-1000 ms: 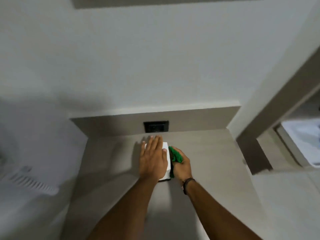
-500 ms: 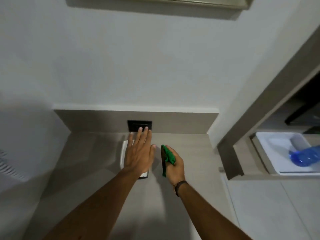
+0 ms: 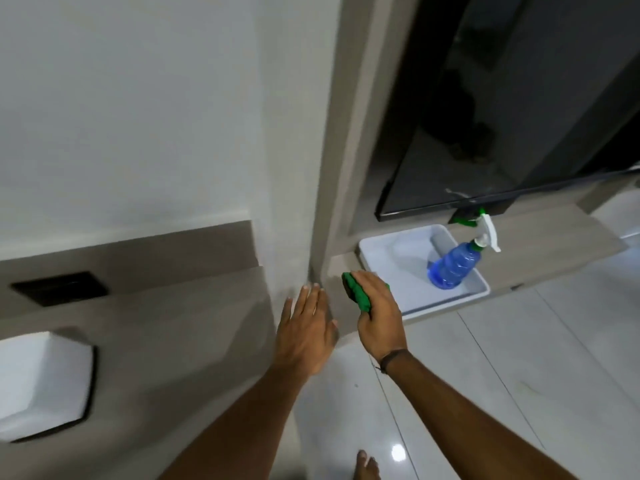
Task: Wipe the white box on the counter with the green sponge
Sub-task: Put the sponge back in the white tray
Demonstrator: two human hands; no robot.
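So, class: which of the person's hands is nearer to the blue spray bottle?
Right. The right hand, holding the green sponge, is just left of the white tray holding the blue spray bottle; the left hand is farther left, by the counter corner.

Both forearms [image 3: 242, 410] are bare and sleeveless, with a thin dark band [image 3: 391, 356] on the right wrist.

White box [image 3: 41, 382] blurred, cut by left edge, green sponge [image 3: 356, 293] mostly under fingers [image 3: 372, 289]

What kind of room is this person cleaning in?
Probably a home living area or hotel room: a built-in counter with a wall socket, a dark flat screen, and glossy floor tiles.
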